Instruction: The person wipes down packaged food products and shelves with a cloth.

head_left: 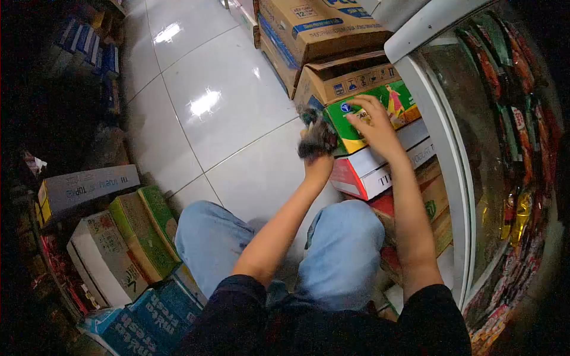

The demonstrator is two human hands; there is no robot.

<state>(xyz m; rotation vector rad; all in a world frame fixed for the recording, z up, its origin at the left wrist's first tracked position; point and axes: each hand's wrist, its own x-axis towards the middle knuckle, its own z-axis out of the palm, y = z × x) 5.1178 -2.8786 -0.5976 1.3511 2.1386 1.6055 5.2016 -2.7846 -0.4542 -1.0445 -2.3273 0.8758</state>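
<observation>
My left hand (321,164) is closed around a dark, ragged bundle (317,137), which hides most of its fingers. Motion blurs this bundle, and I cannot tell what it is. It sits against the near left corner of a green box (341,126) with a picture of a figure in pink. My right hand (373,121) reaches over that box, fingers apart and slightly bent, the tips at its printed front. Directly beneath lies a white and red yogurt carton (380,172).
An opened cardboard box (350,77) stands behind the green one, with larger cartons (323,26) beyond. A white-framed glass case (442,113) of hanging packets rises on the right. More boxes (139,228) crowd the left. Glossy tiles (231,95) cover the floor.
</observation>
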